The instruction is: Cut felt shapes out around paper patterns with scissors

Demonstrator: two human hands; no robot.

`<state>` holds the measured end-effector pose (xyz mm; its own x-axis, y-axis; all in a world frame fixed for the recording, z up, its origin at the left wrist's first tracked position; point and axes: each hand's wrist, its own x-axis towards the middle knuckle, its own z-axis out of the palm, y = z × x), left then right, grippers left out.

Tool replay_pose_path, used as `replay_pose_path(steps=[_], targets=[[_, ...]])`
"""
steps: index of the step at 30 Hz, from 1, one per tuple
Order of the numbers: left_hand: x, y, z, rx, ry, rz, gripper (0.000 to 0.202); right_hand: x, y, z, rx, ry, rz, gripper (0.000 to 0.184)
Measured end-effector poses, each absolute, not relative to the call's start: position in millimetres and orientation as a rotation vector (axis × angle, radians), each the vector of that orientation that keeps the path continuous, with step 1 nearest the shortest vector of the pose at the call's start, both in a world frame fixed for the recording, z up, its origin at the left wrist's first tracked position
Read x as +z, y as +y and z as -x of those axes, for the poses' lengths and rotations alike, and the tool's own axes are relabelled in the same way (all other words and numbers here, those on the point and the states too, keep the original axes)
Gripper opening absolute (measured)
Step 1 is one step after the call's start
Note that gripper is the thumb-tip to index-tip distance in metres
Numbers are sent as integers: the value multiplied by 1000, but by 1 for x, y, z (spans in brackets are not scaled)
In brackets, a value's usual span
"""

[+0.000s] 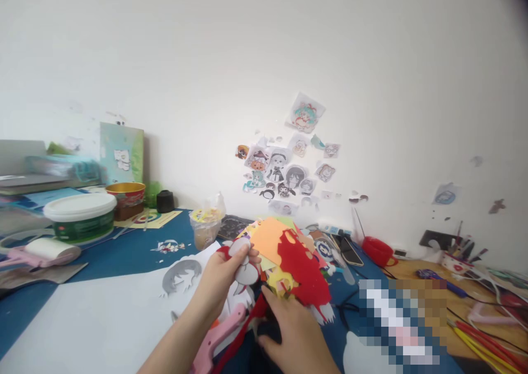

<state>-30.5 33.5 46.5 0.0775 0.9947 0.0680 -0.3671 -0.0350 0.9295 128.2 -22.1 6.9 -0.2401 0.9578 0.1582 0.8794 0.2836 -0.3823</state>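
Note:
Near the middle of the table, my left hand (226, 272) pinches a grey and white cut-out (246, 275) with rounded shapes between thumb and fingers. Red pieces show behind it. To the right and lower, my right hand (297, 330) has its thumb and forefinger apart, over dark and red scraps; I make out nothing held in it. Beyond both hands lies a heap of coloured sheets, with an orange sheet (268, 239) and a cut-up red sheet (307, 280) on top. A pink plastic tool (212, 338) rests between my forearms, partly hidden. Left of my left hand lies a grey hair-shaped cut-out (181, 276).
A large white sheet (103, 319) covers the left front of the blue table. Behind stand a lidded green tub (80, 220), a red tin (126, 198) and a plastic cup (205, 228). Rightward are a phone (348, 250), a red mug (377, 251) and cables (487, 341).

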Motion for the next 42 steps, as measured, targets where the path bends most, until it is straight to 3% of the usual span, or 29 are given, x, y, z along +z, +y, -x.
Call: replay_pose_path(steps=[3, 9, 13, 23, 28, 32, 42], targets=[[44, 29, 21, 1322, 880, -1051, 31, 6, -20, -126, 200, -2045, 1599, 45], [32, 12, -12, 1189, 816, -946, 32, 5, -15, -128, 388, -1670, 1486, 29], [31, 9, -21, 1085, 549, -674, 46, -1, -6, -131, 552, -1519, 1337, 21], [24, 29, -11, 1125, 133, -435, 66, -18, 1, -128, 453, -1335, 1240, 35], [22, 26, -4, 1025, -110, -485, 60, -18, 2, -124, 584, -1364, 1162, 26], [23, 24, -6, 1025, -34, -509, 58, -17, 3, -125, 652, -1365, 1076, 16], [32, 38, 8, 1385, 345, -400, 42, 1, -3, -143, 1001, -1589, 722, 26]])
